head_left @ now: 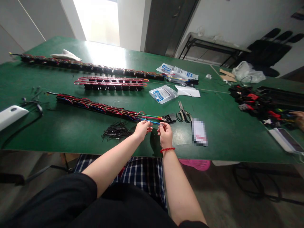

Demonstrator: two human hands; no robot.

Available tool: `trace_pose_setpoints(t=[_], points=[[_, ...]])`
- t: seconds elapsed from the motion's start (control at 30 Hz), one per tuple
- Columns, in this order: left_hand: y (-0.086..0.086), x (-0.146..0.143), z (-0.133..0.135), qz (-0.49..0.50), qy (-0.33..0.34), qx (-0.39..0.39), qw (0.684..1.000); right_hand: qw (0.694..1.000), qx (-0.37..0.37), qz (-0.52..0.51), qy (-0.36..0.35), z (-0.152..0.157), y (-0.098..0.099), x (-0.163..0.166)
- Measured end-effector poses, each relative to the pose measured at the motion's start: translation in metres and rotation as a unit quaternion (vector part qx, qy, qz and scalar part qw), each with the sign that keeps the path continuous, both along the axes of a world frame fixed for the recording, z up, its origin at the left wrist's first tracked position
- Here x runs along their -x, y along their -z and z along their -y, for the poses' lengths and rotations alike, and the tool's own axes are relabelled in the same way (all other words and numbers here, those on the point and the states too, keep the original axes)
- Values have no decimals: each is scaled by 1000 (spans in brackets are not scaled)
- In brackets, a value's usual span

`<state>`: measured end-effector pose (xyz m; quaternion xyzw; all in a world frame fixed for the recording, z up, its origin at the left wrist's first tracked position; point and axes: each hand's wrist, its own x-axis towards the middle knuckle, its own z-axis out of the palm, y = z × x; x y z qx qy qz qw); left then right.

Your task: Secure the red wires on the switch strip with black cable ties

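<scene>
A blue wire point(153, 121) runs between my two hands at the right end of a long black strip wound with red and blue wires point(99, 107). My left hand point(143, 129) is closed on the wire near the strip, fingers curled. The wire's tip, with a small metallic end, is pinched between thumb and fingers of my right hand point(165, 134), which has a red bead bracelet at the wrist. Just behind my hands are green and red wires and a black connector block point(169, 118). Black cable ties point(117, 130) lie heaped left of my left hand.
Scissors point(182, 113) lie right of the connector block, near a blurred-out card point(199, 131). Farther back are another wired strip point(95, 68), a shorter strip with looped red wire point(114, 84) and plastic bags point(163, 94). Another person's hand point(298, 118) shows at the right edge.
</scene>
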<state>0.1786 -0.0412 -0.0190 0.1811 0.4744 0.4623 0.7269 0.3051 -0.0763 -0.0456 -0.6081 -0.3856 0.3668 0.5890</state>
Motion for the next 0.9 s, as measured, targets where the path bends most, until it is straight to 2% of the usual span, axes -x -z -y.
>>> trace_pose_setpoints(t=[0.13, 0.27, 0.37, 0.47, 0.63, 0.77, 0.9], points=[[-2, 7, 6, 35, 9, 4, 999, 999, -22, -33, -3, -1, -3, 0], [-2, 11, 9, 148, -32, 66, 986, 999, -16, -37, 11, -1, -3, 0], [-1, 8, 11, 192, -17, 82, 978, 999, -5, -30, 19, -2, -2, 0], [3, 7, 10, 217, 11, 71, 973, 1000, 3, -14, 25, -2, -3, 1], [10, 14, 9, 228, 111, -12, 967, 998, 29, 20, 51, -5, -6, 5], [11, 20, 11, 245, 114, -9, 963, 995, 41, 34, 88, -7, -10, 9], [10, 21, 13, 275, 105, 2, 956, 991, 65, 68, 91, -6, -13, 13]])
